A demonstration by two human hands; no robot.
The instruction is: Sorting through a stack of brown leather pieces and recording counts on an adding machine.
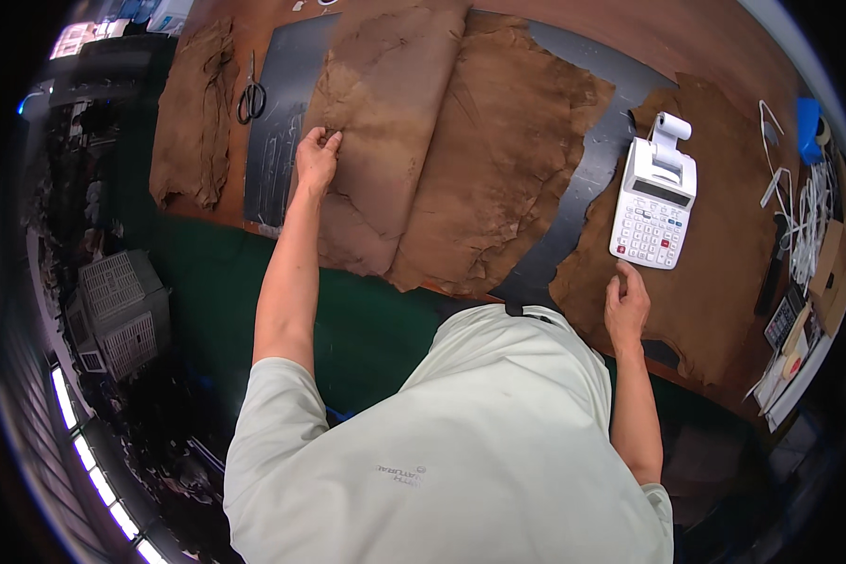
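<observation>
A large brown leather hide point(385, 122) lies folded over toward the left, its paler side up. My left hand point(318, 162) pinches the left edge of that flap between thumb and fingers. The hide's darker part point(512, 160) spreads to the right of the fold, with ragged edges. My right hand point(627, 305) is just below a white printing calculator point(653, 202), with the index finger stretched toward its lower edge and nothing seen in the hand. The calculator rests on another brown leather piece point(724, 235) and carries a paper roll at its top.
A dark grey board point(277, 132) lies under the hide. Black-handled scissors point(251, 99) and another leather piece point(193, 113) are on the left. At the right edge sit white cables point(811, 226), a blue object point(808, 132), a cardboard box point(829, 268) and a small calculator point(783, 320).
</observation>
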